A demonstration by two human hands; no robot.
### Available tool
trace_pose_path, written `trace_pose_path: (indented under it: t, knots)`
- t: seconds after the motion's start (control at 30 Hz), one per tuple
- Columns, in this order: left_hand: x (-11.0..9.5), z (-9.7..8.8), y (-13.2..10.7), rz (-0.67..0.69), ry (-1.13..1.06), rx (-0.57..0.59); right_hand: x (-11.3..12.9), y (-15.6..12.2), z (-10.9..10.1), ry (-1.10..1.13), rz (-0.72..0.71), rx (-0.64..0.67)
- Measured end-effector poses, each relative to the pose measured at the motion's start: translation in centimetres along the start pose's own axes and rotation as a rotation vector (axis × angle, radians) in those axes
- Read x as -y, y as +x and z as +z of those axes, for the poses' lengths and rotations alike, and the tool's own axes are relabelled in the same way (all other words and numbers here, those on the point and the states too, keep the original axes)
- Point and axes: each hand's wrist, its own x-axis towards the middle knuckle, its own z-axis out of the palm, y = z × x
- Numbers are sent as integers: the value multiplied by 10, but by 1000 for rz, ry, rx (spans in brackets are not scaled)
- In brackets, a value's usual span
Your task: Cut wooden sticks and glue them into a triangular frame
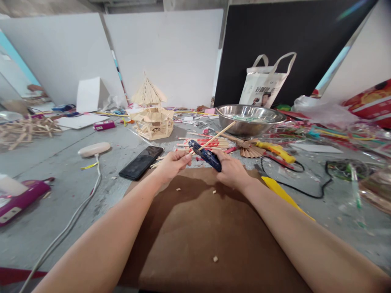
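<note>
My left hand is closed in a pinch on a long thin wooden stick that slants up to the right. My right hand is wrapped round a dark blue cutting tool, whose jaws sit across the stick close to my left fingertips. Both hands hover over the far edge of a brown board. Small cut-off wood bits lie on the board.
A black phone lies left of my hands. Behind stand a wooden stick pavilion model, a steel bowl, a pile of sticks, a yellow glue gun with black cord, and a white bag. A white cable runs at left.
</note>
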Motion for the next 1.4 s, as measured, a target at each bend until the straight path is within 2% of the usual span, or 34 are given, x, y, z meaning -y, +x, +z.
trace_pose_path:
  t: [0.4,0.67,1.1,1.4]
  knots:
    - [-4,-6,3,-102,-165,195,-1,-1,0,-7,-12,0]
    - [-7,-11,2,-231,-255,256,-1,0,0,-19,-19,29]
    - [-3,-11,2,-223,-272,188,5,3,-5,-32,-4,108]
    - [2,-1,1,-98,-183,-16,7,5,-4,-71,41,115]
